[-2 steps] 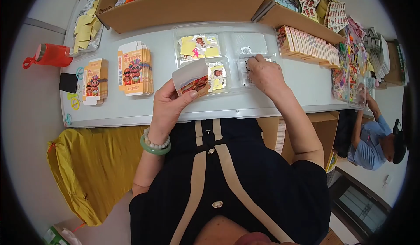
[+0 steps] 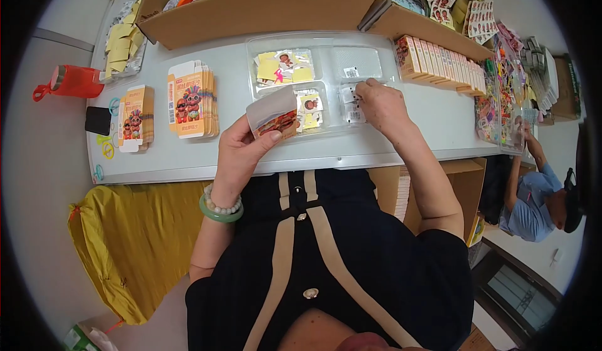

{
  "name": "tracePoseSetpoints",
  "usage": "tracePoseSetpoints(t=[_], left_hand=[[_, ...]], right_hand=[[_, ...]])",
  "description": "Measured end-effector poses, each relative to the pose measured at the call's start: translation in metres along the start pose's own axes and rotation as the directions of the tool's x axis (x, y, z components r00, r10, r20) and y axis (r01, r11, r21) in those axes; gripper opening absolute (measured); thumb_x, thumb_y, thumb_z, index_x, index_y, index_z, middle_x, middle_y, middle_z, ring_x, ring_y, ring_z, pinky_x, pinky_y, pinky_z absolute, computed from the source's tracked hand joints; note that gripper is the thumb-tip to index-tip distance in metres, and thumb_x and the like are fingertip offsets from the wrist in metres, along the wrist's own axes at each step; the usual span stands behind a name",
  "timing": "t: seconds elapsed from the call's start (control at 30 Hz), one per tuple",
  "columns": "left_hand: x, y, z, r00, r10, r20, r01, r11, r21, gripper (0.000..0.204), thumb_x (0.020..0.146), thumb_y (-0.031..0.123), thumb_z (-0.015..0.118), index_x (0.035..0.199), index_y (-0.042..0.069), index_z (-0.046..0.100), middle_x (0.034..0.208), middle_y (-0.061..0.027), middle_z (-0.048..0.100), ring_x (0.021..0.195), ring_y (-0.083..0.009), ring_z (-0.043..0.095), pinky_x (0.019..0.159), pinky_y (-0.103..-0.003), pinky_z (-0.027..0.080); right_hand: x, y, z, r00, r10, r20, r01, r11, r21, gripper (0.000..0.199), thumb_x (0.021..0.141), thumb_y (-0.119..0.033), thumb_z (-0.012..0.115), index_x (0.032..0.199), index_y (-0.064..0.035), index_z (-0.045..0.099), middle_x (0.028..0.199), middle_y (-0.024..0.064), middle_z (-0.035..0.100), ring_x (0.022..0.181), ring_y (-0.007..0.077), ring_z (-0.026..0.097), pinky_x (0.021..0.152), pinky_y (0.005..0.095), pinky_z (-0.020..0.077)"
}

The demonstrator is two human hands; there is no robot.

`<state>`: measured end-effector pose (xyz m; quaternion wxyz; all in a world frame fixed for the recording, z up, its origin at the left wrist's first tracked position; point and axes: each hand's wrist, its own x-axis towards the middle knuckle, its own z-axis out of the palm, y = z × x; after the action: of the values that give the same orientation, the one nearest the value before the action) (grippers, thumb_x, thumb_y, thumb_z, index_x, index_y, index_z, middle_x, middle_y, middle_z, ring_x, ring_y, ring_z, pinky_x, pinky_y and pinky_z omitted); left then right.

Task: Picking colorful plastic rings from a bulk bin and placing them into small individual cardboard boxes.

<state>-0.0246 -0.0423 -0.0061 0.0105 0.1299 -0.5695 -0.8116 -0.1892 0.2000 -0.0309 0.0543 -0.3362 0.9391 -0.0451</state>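
My left hand (image 2: pixel 241 147) is closed around a small printed carton (image 2: pixel 277 124), tilted, with its white flap standing up. The carton hangs over the near left edge of a clear plastic tray (image 2: pixel 327 69) with compartments. My right hand (image 2: pixel 384 103) is over the tray's near right compartment, thumb and fingers pinched together; what they pinch is hidden. Just left of those fingers lie small white packets (image 2: pixel 352 114) with black print. In the left compartments are yellow cards and sticker packets (image 2: pixel 308 103), and one more clear packet stack (image 2: pixel 357 62) fills the far right compartment.
Flat cartons stand in two stacks, a larger stack (image 2: pixel 191 103) and a smaller stack (image 2: pixel 135 119). A row of filled boxes (image 2: pixel 439 65) is at the right. Cardboard boxes (image 2: pixel 263 21) line the back. A red bottle (image 2: pixel 75 81) lies far left. A co-worker (image 2: pixel 533 200) is at right.
My right hand has drawn slightly to the right, and more of the white packets shows beside its fingers. My left hand and its carton stay nearly still.
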Motion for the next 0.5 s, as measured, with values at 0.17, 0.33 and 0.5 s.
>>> tracePoseSetpoints(t=[0.17,0.33,0.5], left_hand=[[0.001,0.004,-0.011,0.997,0.076,0.014,-0.077,0.979,0.19,0.038,0.083,0.0,0.065,0.119,-0.002,0.055,0.11,-0.007,0.063,0.1,-0.013,0.058,0.089,-0.027,0.046],[0.0,0.013,0.0,0.999,-0.007,-0.045,0.008,1.0,0.009,0.036,0.082,0.001,0.066,0.116,-0.002,0.057,0.109,-0.007,0.063,0.099,-0.0129,0.059,0.089,-0.027,0.047],[-0.001,0.005,0.014,0.997,-0.066,0.033,0.066,0.998,-0.003,0.037,0.082,0.002,0.066,0.118,-0.002,0.057,0.11,-0.0076,0.063,0.099,-0.0129,0.058,0.089,-0.028,0.047]], right_hand=[[-0.007,0.006,0.001,0.992,0.115,-0.055,-0.097,0.958,0.268,0.007,0.077,-0.009,0.058,0.082,-0.0053,0.061,0.079,0.009,0.06,0.069,0.0264,0.06,0.064,0.0368,0.0487],[-0.005,0.017,-0.015,0.909,0.276,0.312,-0.407,0.429,0.806,0.007,0.076,-0.006,0.064,0.083,-0.0044,0.063,0.073,0.0,0.06,0.06,0.0105,0.054,0.056,0.0238,0.0441],[-0.011,0.014,-0.016,0.938,0.241,0.248,-0.324,0.365,0.873,0.012,0.076,-0.004,0.063,0.087,-0.0036,0.062,0.071,0.0001,0.059,0.06,0.0096,0.052,0.056,0.0233,0.0435]])
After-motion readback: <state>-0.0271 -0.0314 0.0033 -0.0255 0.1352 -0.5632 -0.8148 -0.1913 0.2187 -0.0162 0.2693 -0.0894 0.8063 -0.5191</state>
